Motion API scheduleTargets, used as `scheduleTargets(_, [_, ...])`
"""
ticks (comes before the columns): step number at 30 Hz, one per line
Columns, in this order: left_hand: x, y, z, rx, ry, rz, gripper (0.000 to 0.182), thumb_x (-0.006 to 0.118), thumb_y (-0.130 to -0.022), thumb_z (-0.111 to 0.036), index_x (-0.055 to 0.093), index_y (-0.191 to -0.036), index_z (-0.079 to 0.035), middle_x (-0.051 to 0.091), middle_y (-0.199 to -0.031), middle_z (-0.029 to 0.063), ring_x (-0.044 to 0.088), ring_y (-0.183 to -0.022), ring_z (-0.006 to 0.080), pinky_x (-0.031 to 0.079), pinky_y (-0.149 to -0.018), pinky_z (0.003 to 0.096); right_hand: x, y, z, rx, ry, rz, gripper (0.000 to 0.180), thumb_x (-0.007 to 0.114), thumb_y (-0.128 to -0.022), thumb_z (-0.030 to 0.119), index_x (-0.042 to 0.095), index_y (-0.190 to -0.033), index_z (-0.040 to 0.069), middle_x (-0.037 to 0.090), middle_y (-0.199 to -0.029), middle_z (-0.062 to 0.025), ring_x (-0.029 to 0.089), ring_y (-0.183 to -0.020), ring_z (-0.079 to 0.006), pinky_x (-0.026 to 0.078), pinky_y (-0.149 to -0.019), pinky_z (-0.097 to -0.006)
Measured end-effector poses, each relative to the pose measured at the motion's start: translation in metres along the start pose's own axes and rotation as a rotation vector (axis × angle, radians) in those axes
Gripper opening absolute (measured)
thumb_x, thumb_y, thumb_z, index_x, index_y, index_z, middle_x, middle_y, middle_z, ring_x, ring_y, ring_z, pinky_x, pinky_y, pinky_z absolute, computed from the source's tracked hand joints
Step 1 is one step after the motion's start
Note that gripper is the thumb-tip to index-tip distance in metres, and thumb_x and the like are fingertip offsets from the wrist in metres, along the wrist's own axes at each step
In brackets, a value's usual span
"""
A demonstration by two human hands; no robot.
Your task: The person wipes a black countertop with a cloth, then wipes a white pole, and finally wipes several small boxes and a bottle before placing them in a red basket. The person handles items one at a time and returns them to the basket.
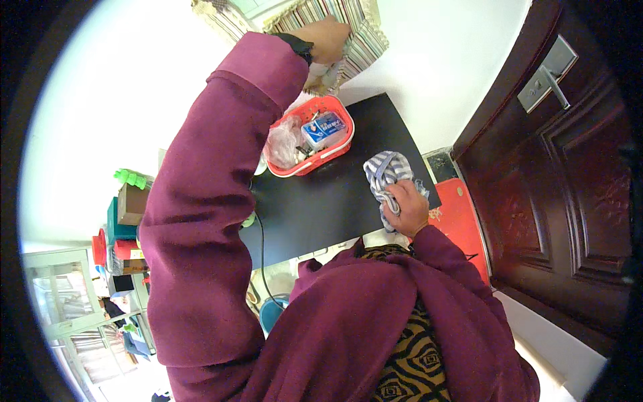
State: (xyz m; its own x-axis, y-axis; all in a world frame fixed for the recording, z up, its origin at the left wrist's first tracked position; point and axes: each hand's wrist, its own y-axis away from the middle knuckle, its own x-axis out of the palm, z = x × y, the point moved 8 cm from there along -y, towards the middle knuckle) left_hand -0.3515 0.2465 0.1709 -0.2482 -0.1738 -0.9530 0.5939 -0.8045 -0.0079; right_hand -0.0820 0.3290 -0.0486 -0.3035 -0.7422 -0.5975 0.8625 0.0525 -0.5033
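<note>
My left hand (329, 40) is raised at the top, at a striped fringed cloth (364, 47) hanging by the white wall; its fingers are bent and partly hidden, so its hold cannot be told. Under that hand a pale bundle shows against the cloth. My right hand (409, 208) grips a crumpled blue-grey and white striped cloth (389, 171) on the right part of the black tabletop (311, 216). Between the hands stands a red plastic basket (326, 157) with a white rim, holding a clear plastic bag (284, 143) and a blue-labelled clear box (324, 130).
A dark red door (537, 191) with a metal handle (555, 88) stands at the right, beside a red mat (459, 216). A black cable (262, 251) runs over the table's edge near a teal bucket (271, 314). Boxes and red-lidded containers are stacked at the left.
</note>
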Motion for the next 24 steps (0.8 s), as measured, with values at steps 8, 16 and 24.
scheduleTargets(8, [0.005,0.018,-0.007,-0.073,0.158,0.125,0.042,0.072,-0.075,-0.018,0.062,-0.111,0.000,0.067,-0.100,0.0242,0.064,-0.099,0.0390,0.051,-0.085,0.0456,0.000,-0.002,-0.002,0.010,-0.016,-0.009,0.034,0.072,-0.074,0.024,0.062,-0.105,0.013,0.058,-0.102,-0.0108,0.063,-0.083,-0.0332,0.052,-0.068,-0.0429])
scheduleTargets(16, [-0.099,0.096,0.010,-0.176,0.514,-0.324,0.037,0.070,-0.086,-0.017,0.056,-0.118,-0.003,0.063,-0.096,0.0099,0.060,-0.087,0.0173,0.050,-0.074,0.0304,0.000,-0.001,0.000,-0.005,-0.009,-0.015,0.036,0.072,-0.073,0.024,0.061,-0.105,0.011,0.057,-0.102,-0.0111,0.063,-0.083,-0.0333,0.052,-0.067,-0.0428])
scheduleTargets(24, [-0.075,0.249,-0.018,-0.595,1.136,-0.807,0.032,0.065,-0.089,-0.006,0.055,-0.119,0.001,0.062,-0.096,0.0053,0.061,-0.076,0.0094,0.047,-0.065,0.0217,0.001,-0.002,0.001,-0.004,-0.003,-0.015,0.038,0.073,-0.072,0.024,0.063,-0.106,0.011,0.057,-0.100,-0.0104,0.062,-0.085,-0.0309,0.052,-0.070,-0.0410])
